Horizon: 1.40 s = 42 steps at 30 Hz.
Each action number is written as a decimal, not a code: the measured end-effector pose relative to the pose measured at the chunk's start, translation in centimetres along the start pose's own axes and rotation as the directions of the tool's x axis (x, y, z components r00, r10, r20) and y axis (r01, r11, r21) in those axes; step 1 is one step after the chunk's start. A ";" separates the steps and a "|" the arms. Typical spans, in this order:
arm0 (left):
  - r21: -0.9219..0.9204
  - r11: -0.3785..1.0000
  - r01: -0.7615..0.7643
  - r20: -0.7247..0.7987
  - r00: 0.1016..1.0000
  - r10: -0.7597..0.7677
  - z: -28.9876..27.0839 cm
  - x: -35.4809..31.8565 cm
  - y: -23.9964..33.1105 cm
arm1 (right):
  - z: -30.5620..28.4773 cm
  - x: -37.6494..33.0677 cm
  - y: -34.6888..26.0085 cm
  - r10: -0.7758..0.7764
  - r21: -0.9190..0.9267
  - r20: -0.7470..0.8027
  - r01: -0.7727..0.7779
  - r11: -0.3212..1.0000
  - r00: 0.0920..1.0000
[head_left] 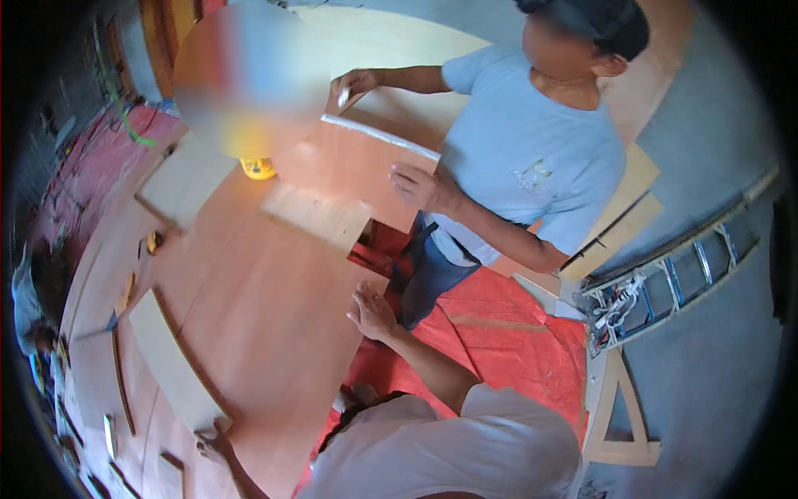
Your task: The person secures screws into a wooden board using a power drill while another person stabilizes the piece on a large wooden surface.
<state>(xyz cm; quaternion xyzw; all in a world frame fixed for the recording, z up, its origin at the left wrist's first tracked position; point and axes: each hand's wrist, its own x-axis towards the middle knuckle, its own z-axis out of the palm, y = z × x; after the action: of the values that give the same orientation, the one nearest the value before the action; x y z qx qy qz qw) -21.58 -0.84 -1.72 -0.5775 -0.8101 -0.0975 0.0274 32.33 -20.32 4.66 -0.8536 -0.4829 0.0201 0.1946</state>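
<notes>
My left hand (218, 446) is closed on the near end of a long, pale plywood board (177, 353), which lies on a large reddish plywood worktop (266, 308). Resting at the worktop's right edge, my right hand (374, 313) has its fingers apart and holds nothing. Across from me, a co-worker in a light blue shirt (532, 150) holds up a reddish wood panel (357, 162) by its side. A white strip (378, 135) runs along that panel's upper edge. The co-worker's other hand (353, 86) has a small white thing in it.
A yellow container (258, 169) stands beyond a pale board (320, 218). Left lie a yellow-and-black tool (152, 243), an orange-handled tool (125, 293) and a grey-brown panel (98, 378). Red sheeting (507, 349) covers the floor; a ladder (673, 279) and a triangular wooden frame (623, 416) are right.
</notes>
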 end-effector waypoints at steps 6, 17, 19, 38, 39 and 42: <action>-0.354 0.932 0.080 0.126 0.991 -0.037 0.7 -9.2 -1.6 | -2.4 -0.2 -1.0 -0.109 -0.096 0.166 0.126 0.987 0.980; -0.473 0.877 -0.079 0.188 0.964 0.189 -12.4 -18.9 0.5 | -1.1 -0.5 -7.5 -0.253 0.134 0.278 0.224 0.965 0.926; -0.586 0.810 -0.008 0.195 0.969 0.151 -13.9 -19.9 -3.0 | -0.7 -2.0 -12.4 -0.523 0.328 0.222 0.442 0.835 0.823; -0.833 0.468 0.294 0.083 0.904 -0.419 -20.2 -18.8 -46.3 | 7.8 -37.9 -62.2 -0.992 0.644 0.111 0.755 0.123 0.067; -0.859 0.405 0.312 0.115 0.890 -0.440 -20.6 -17.7 -46.7 | 8.0 -37.1 -64.1 -0.993 0.633 0.079 0.764 0.120 0.091; -0.887 0.359 0.291 0.162 0.923 -0.348 -20.9 -15.2 -48.1 | 8.2 -34.4 -69.1 -0.965 0.544 0.081 0.800 0.253 0.250</action>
<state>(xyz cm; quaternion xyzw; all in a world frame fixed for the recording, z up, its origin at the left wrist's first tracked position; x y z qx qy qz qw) -63.23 -34.06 10.30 -0.3308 -0.7267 -0.5320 -0.2821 -44.23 -14.76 16.08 -0.3305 -0.8976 0.1750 0.2331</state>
